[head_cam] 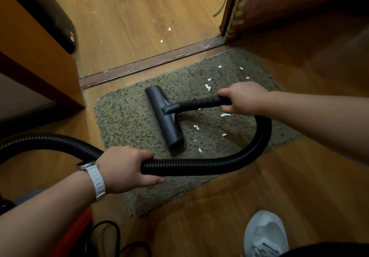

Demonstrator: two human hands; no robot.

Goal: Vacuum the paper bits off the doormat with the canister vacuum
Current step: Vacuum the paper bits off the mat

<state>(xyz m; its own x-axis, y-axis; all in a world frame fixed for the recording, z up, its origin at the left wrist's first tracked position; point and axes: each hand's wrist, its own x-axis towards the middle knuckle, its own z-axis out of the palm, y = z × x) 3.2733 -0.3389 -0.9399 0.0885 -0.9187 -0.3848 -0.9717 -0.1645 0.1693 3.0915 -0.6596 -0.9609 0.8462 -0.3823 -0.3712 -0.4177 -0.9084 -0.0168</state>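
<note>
A shaggy olive doormat (123,115) lies on the wooden floor by a door threshold. Several white paper bits (207,87) are scattered over its right half. The black T-shaped vacuum nozzle (164,117) rests flat on the middle of the mat. My right hand (242,100) grips the black wand handle (207,102) just behind the nozzle. My left hand (125,169), with a white watch on the wrist, holds the black ribbed hose (199,166), which loops from the handle around the mat's right side and off to the left.
The red canister body (79,234) and a black cord (111,236) sit at the bottom left. A wooden cabinet (30,57) stands on the left, an open door (279,1) at the top right. More paper bits (161,41) lie beyond the threshold (151,63). My grey shoe (265,234) is at the bottom right.
</note>
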